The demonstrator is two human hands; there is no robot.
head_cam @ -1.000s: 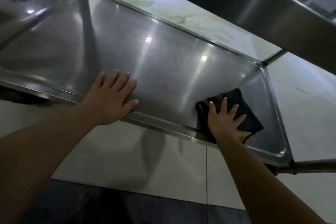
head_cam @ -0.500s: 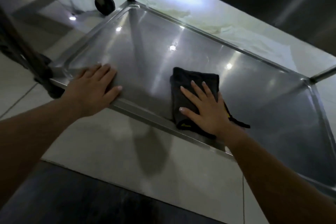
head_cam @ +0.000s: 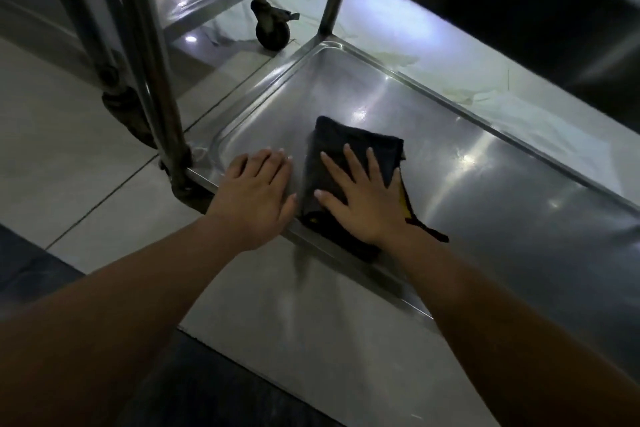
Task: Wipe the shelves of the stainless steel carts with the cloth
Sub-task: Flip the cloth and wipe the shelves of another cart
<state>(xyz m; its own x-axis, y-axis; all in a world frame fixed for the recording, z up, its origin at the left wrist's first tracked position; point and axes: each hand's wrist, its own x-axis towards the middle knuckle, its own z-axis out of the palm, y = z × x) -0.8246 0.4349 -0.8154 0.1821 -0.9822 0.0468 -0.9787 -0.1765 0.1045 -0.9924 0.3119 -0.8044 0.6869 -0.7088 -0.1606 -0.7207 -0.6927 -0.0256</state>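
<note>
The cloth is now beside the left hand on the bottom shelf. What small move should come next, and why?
Probably lift the left hand off the shelf rim, so the right hand, flat on the dark cloth, can wipe on into the near-left corner that the left hand partly covers.

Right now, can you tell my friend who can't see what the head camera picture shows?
A person's right hand presses a folded dark cloth flat on the bottom shelf of a stainless steel cart. The left hand rests flat on the shelf's near edge beside the cloth. Behind stands another cart's caster wheel on the tiled floor.
</note>
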